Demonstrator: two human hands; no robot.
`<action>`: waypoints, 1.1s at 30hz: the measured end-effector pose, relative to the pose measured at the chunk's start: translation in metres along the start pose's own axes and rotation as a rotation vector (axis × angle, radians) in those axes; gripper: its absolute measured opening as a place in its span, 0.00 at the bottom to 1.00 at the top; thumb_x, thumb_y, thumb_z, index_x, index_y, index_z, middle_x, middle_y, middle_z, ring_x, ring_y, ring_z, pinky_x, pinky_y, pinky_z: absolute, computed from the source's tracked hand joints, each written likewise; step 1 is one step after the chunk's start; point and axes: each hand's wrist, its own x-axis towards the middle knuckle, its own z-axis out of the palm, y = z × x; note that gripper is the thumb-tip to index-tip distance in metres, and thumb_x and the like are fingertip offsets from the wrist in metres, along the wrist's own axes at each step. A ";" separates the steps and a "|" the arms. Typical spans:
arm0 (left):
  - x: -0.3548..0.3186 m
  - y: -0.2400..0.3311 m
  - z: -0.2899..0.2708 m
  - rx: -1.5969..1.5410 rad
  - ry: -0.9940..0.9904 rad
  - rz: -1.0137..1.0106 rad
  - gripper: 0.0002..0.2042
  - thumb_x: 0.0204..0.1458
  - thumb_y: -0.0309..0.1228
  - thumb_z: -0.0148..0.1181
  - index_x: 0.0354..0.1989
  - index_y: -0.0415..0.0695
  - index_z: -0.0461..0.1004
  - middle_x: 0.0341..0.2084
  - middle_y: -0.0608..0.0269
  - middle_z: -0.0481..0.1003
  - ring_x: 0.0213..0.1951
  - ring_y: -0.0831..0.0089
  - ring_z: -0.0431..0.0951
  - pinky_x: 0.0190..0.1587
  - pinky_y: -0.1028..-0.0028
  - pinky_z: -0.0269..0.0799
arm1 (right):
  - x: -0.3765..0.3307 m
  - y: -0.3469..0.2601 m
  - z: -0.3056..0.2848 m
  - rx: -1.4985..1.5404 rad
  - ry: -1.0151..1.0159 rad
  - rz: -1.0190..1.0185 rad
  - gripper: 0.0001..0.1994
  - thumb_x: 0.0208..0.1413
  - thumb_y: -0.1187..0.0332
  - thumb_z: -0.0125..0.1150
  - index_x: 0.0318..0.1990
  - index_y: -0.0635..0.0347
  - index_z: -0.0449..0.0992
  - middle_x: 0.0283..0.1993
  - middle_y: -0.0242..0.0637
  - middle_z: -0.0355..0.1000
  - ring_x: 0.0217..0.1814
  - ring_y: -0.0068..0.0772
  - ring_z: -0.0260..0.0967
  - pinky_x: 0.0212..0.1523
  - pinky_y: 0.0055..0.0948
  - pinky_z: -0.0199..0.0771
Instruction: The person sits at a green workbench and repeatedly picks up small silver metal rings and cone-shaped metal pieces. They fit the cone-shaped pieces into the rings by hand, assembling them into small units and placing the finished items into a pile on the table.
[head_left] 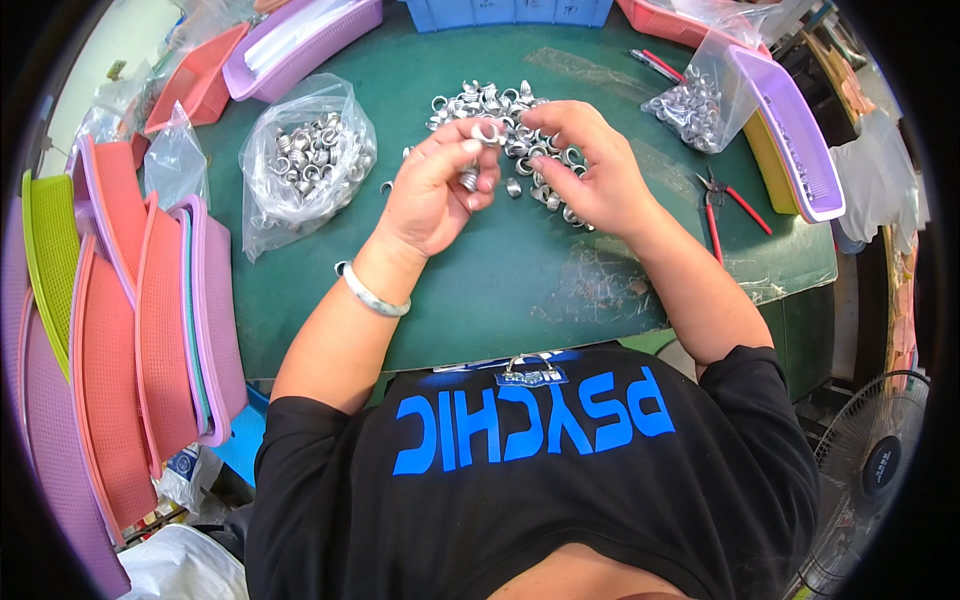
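Observation:
My left hand [435, 190] pinches a small silver metal ring [487, 131] between thumb and forefinger. Another ring or more [469, 179] sits in its curled lower fingers. To its right, my right hand [595, 175] hovers over the heap with thumb and forefinger apart, and nothing shows between them; its other fingers are partly hidden. Beneath and beyond both hands, a loose heap of silver rings [478, 103] spreads over the green tabletop [470, 290]. A clear plastic bag [262, 215] to the left of my left hand lies open with many similar rings [318, 150] inside.
Red-handled pliers [712, 215] lie to the right, another red-handled tool [655, 65] farther back. A second bag of rings [695, 110] leans by a purple basket [795, 130]. Stacked plastic baskets [165, 330] crowd the left, a blue bin [500, 12] the far edge. A fan [870, 470] stands lower right.

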 end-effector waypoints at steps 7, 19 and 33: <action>0.004 0.006 -0.013 -0.033 0.119 0.073 0.13 0.53 0.34 0.46 0.41 0.38 0.69 0.34 0.57 0.71 0.30 0.72 0.69 0.26 0.78 0.65 | -0.008 -0.003 0.009 -0.347 -0.295 -0.001 0.15 0.36 0.67 0.64 0.36 0.57 0.74 0.47 0.37 0.64 0.53 0.41 0.55 0.51 0.40 0.55; 0.002 0.004 0.004 0.330 0.342 -0.203 0.10 0.51 0.35 0.53 0.34 0.41 0.72 0.23 0.68 0.71 0.22 0.81 0.68 0.21 0.83 0.61 | 0.000 0.000 0.005 -0.222 -0.084 -0.065 0.13 0.36 0.73 0.63 0.33 0.56 0.70 0.45 0.34 0.66 0.52 0.43 0.56 0.51 0.39 0.56; -0.004 -0.006 0.019 0.539 0.194 -0.064 0.08 0.47 0.30 0.60 0.36 0.43 0.73 0.23 0.73 0.70 0.22 0.86 0.66 0.22 0.85 0.59 | 0.005 -0.007 0.002 -0.149 0.020 -0.146 0.17 0.33 0.79 0.61 0.36 0.58 0.69 0.43 0.36 0.67 0.49 0.45 0.59 0.49 0.38 0.61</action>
